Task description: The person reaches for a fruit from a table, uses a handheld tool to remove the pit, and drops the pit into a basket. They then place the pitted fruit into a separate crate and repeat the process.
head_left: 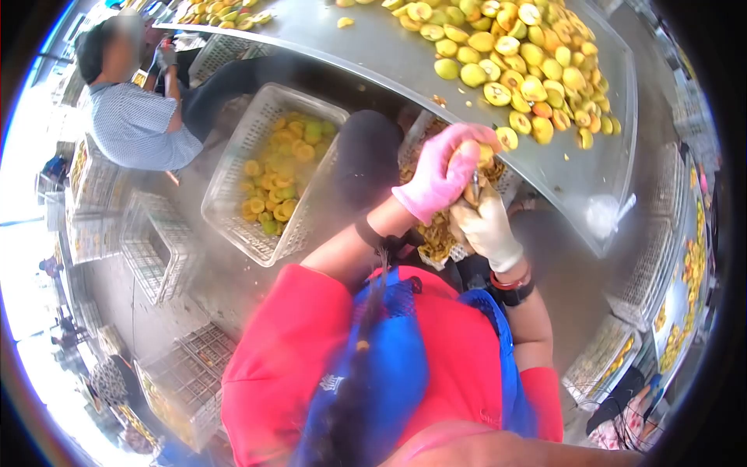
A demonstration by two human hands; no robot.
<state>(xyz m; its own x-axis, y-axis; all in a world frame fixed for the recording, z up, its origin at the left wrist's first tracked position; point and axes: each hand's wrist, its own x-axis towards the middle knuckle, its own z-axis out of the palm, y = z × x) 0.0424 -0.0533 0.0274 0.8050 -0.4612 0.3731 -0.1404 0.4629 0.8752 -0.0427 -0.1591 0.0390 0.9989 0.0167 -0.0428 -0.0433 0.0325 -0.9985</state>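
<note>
Your left hand [436, 171], in a pink glove, has its fingers closed around a yellow fruit [485, 154], just beside the edge of the metal table [373, 50]. Your right hand [490, 229], in a whitish glove, is wrapped around a small metal tool [475, 185] close under the fruit; you cannot tell its full shape. Below your hands, partly hidden by them, a crate [419, 131] holds brownish-yellow scraps [438, 240]. To your left, a bigger pale crate [222, 191] with slotted walls stands on the floor, holding yellow and green fruit halves [272, 206]. A loose pile of cut fruit [537, 70] covers part of the table before you. Further left, beyond the bigger crate, sits a co-worker [140, 124] in a patterned shirt.
</note>
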